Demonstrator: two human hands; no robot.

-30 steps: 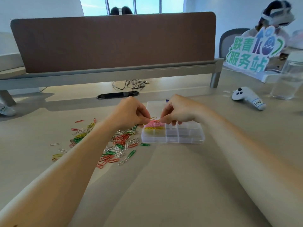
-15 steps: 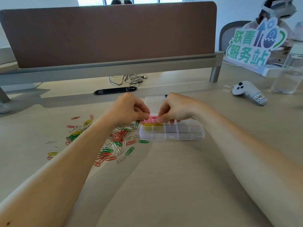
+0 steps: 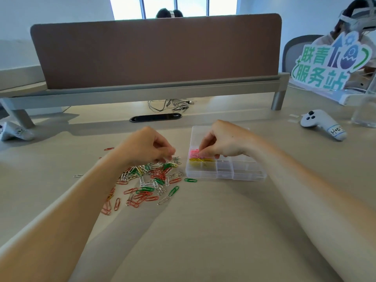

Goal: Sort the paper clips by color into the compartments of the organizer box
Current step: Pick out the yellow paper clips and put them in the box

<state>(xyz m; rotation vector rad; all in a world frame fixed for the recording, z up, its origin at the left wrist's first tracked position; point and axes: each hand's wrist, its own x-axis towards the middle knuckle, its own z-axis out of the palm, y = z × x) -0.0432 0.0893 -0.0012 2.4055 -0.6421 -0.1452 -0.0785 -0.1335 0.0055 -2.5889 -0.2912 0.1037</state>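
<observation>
Fingers [image 3: 204, 148] of our right hand [image 3: 223, 142] are curled into a tight pinch, tips dipped into the far-left compartment of the organizer box [image 3: 250, 176], right among the pink clips [image 3: 194, 153]; whether a clip sits in that pinch we cannot tell, though we judge the hand is there to put pink with pink; the yellow clips [image 3: 200, 160] fill the compartment just nearer us; our left hand [image 3: 145, 146] hovers with fingers [image 3: 165, 149] curled close together just above the far edge of the loose pile [image 3: 151, 180] on the bench [image 3: 203, 231], likely after the next clip, its hold equally unclear; a lone green clip [image 3: 190, 180] lies just beside the box.
</observation>
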